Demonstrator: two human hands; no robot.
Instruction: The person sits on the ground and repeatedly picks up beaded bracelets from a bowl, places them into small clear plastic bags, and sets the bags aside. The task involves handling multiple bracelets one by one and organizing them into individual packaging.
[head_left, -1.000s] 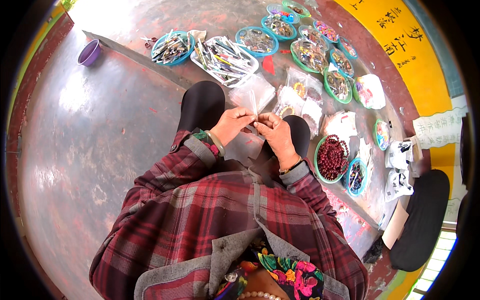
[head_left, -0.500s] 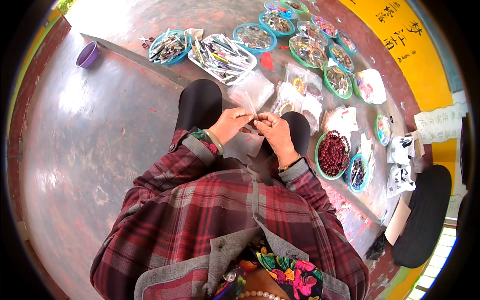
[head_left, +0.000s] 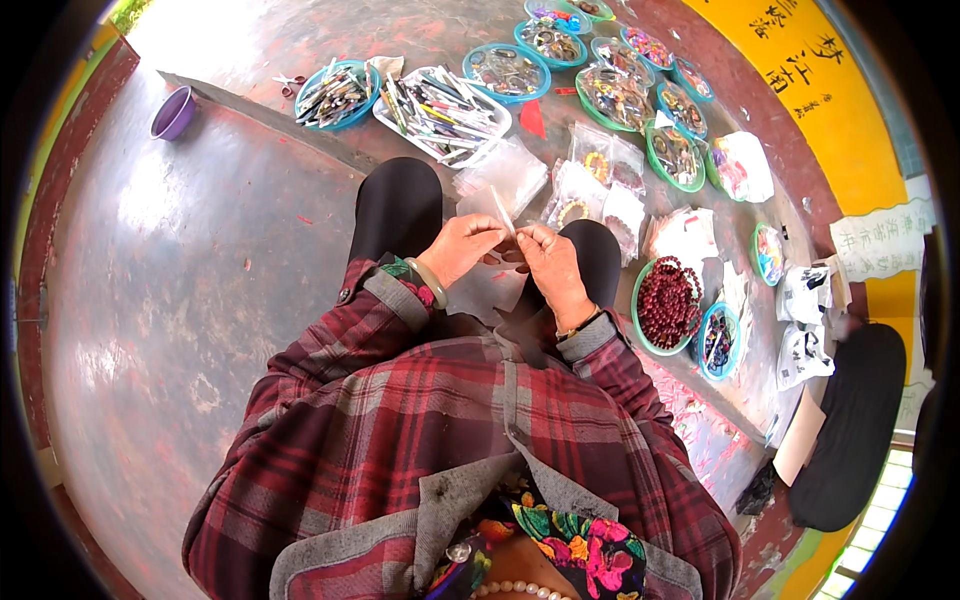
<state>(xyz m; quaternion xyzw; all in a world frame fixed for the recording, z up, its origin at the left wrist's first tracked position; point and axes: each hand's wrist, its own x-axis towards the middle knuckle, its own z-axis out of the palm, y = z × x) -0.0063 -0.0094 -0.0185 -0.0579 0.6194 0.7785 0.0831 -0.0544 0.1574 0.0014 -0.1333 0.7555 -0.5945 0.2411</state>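
A thin white strip (head_left: 503, 210) is pinched upright between left hand (head_left: 462, 247) and right hand (head_left: 548, 262), held above the knees beside a green bowl of dark red beads (head_left: 668, 303) on the floor.

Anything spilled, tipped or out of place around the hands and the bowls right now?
Nothing stands out. The left hand and right hand pinch a small clear plastic bag between them above the knees. The bowl of dark red beads sits upright, and so do the other bowls; the small packets lie flat.
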